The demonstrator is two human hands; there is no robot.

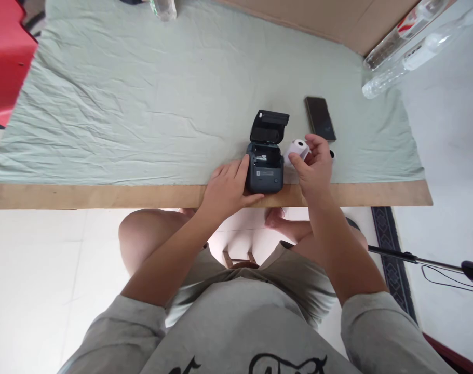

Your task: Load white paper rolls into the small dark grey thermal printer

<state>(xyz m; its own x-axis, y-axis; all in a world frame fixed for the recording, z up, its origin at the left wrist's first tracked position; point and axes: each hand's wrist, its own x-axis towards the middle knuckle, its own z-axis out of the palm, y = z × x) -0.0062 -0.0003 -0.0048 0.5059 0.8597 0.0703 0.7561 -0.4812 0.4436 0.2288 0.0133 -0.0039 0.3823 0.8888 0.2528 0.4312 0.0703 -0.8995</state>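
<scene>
Along the person's front, worktop [84,196]: wooden near edge, wrinkled pale green cloth [115,104] over most of it; carries all items below.
Cardboard [298,15]: at far side of worktop.
Bottles: two, clear, lying at far right, the labelled one [388,49] just beyond the other [388,80].
Left hand [226,187]: back up, forearm angled in from lower left. Fingers fairly straight, tips against printer's left side; thumb stretched along its near edge. Grip moderately wide, bracing rather than enclosing.
Right hand [317,169]: forearm in from lower right, wrist raised a little, fingers curled. Grip narrow, roll pinched between thumb and fingers.
Printer [265,179]: dark, upright on worktop near front edge, between the hands.
Phone [321,118]: dark screen up, beyond right hand.
Lid [269,124]: standing open at printer's far side. Opening done; closing not done.
Bay [266,156]: exposed; no roll seen seated in it.
Roll [292,149]: white, core end facing up, just right of printer, outside bay. Not loaded, judging by position.
Second roll [335,155]: probable; mostly hidden behind right hand.
</scene>
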